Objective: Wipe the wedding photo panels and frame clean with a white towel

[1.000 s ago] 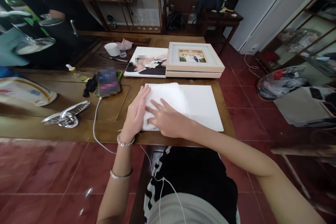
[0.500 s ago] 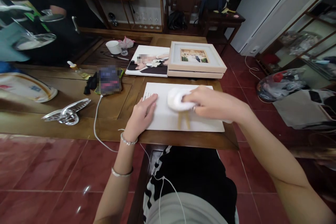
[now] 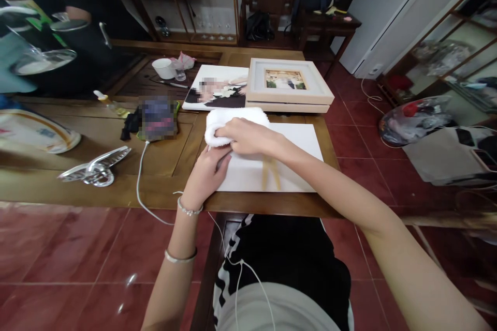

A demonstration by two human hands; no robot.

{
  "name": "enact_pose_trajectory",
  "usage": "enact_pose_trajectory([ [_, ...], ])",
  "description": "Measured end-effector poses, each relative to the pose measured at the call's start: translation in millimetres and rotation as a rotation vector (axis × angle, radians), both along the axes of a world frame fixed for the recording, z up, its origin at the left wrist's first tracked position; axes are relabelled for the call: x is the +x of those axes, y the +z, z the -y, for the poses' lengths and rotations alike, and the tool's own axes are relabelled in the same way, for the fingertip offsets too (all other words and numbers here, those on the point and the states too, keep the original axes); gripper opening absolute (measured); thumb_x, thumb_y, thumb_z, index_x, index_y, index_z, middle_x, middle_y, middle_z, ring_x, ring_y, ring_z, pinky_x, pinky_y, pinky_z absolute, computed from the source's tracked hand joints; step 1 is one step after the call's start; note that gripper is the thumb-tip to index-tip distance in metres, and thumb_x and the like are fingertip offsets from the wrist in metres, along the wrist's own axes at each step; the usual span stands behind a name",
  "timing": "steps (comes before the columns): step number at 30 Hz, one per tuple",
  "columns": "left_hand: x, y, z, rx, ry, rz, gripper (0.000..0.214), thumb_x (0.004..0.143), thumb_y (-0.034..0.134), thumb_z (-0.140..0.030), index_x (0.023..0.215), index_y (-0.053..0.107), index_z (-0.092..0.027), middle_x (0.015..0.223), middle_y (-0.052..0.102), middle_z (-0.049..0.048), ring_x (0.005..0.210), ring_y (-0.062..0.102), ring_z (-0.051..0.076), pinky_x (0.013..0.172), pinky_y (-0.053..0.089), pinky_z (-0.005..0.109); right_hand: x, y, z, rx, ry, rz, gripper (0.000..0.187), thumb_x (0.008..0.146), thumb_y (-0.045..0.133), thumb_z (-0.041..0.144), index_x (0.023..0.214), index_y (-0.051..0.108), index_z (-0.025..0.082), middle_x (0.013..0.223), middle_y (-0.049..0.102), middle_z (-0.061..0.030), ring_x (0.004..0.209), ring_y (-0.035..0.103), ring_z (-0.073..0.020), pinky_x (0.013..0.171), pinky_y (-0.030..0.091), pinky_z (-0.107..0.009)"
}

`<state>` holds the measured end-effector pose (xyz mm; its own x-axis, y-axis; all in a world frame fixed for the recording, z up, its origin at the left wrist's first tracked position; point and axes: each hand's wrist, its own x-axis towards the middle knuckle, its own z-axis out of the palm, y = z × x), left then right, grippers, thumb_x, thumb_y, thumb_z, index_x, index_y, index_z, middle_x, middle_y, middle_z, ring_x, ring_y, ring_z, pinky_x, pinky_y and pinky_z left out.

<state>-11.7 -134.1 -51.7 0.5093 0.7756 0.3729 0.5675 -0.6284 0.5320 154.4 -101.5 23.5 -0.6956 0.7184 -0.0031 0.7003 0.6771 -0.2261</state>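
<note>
A white board point(image 3: 297, 158) with two yellowish-brown streaks lies flat at the table's front edge. My left hand point(image 3: 207, 170) rests on its left edge, fingers laid flat with the thumb apart; the fingertips are partly covered. Bunched in my right hand point(image 3: 248, 137) is a fluffy white towel point(image 3: 238, 115), pressed on the board's far left corner and reaching a little past it. My right fingers are tucked into the cloth, just beyond my left hand.
Behind the board lie a framed picture point(image 3: 287, 98) and a photo panel point(image 3: 217, 83). To the left are a silver hair clip point(image 3: 97, 168), a blurred-out phone-like item point(image 3: 159, 119) with a white cable, a dropper bottle point(image 3: 111, 103) and a white cup point(image 3: 163, 68).
My right hand has swept the towel leftward and slightly away, from the board's middle to its far left corner. My left hand has stayed in place.
</note>
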Motion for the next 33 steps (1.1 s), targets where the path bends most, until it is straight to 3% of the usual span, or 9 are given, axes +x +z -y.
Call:
enact_pose_trajectory([
  [5,0,-5.2,0,-0.022,-0.009,0.026,0.037,0.092,0.043,-0.020,0.125,0.059,-0.025,0.132,0.060,0.0056,0.127,0.051,0.025,0.111,0.030,0.052,33,13.9,7,-0.029,-0.121,0.045,0.028,0.070,0.042,0.001,0.087,0.060,0.016,0.087,0.062,-0.0068,0.075,0.050,-0.0180,0.061,0.029,-0.028],
  [10,-1,-8.0,0,-0.045,-0.002,0.027,0.037,0.091,0.044,-0.021,0.125,0.059,-0.024,0.134,0.057,0.0067,0.130,0.047,0.024,0.112,0.028,0.051,87,19.6,31,-0.044,-0.275,0.064,0.028,0.068,0.042,0.003,0.085,0.059,0.018,0.079,0.059,-0.0044,0.073,0.050,-0.0185,0.060,0.028,-0.028],
  [15,-2,-8.4,-1,-0.043,-0.008,0.026,0.037,0.092,0.043,-0.021,0.125,0.059,-0.023,0.134,0.058,0.0064,0.130,0.047,0.024,0.113,0.027,0.051,126,8.0,56,-0.006,-0.396,0.075,0.032,0.068,0.040,0.004,0.089,0.060,0.018,0.082,0.061,-0.0057,0.078,0.054,-0.0216,0.065,0.035,-0.029],
  [19,-2,-10.1,-1,-0.042,0.001,0.038,0.036,0.092,0.044,-0.023,0.125,0.059,-0.024,0.134,0.058,0.0067,0.128,0.049,0.025,0.112,0.030,0.049,129,-4.4,92,0.050,-0.440,0.103,0.039,0.068,0.039,0.002,0.096,0.063,0.014,0.099,0.065,-0.0125,0.097,0.058,-0.0283,0.080,0.043,-0.036],
  [21,-2,-10.9,1,-0.008,0.103,0.061,0.037,0.090,0.048,-0.028,0.126,0.058,-0.022,0.134,0.055,0.0104,0.127,0.049,0.027,0.109,0.035,0.047,126,-5.7,119,0.034,-0.431,0.098,0.042,0.068,0.039,0.001,0.099,0.064,0.015,0.116,0.063,-0.0149,0.112,0.055,-0.0302,0.087,0.044,-0.038],
  [24,-2,-9.5,9,0.025,0.371,0.068,0.051,0.085,0.057,-0.036,0.131,0.054,-0.013,0.132,0.053,0.0185,0.127,0.044,0.035,0.108,0.033,0.051,127,-4.4,159,-0.011,-0.426,0.058,0.044,0.069,0.040,0.001,0.101,0.063,0.019,0.128,0.058,-0.0105,0.121,0.053,-0.0274,0.092,0.046,-0.039],
  [26,-4,-5.9,14,-0.054,0.456,0.060,0.060,0.084,0.058,-0.039,0.135,0.049,-0.008,0.128,0.056,0.0212,0.126,0.043,0.037,0.107,0.031,0.054,133,-6.6,176,0.010,-0.445,0.027,0.042,0.070,0.041,0.002,0.100,0.062,0.022,0.126,0.060,-0.0076,0.122,0.053,-0.0270,0.099,0.044,-0.043],
  [28,-6,-1.2,17,-0.185,0.457,0.101,0.063,0.084,0.057,-0.041,0.137,0.046,-0.008,0.126,0.059,0.0194,0.124,0.046,0.036,0.106,0.033,0.052,141,-14.2,182,0.062,-0.481,-0.021,0.037,0.071,0.042,0.002,0.096,0.060,0.022,0.126,0.061,-0.0074,0.124,0.051,-0.0281,0.108,0.036,-0.050],
  [33,-14,6.4,9,-0.520,0.438,0.500,0.062,0.082,0.062,-0.042,0.136,0.048,-0.014,0.119,0.066,0.0135,0.113,0.058,0.028,0.101,0.040,0.043,152,-44.9,169,0.152,-0.546,-0.243,0.029,0.071,0.040,0.001,0.083,0.054,0.023,0.136,0.055,-0.0049,0.127,0.048,-0.0268,0.112,0.031,-0.051],
])
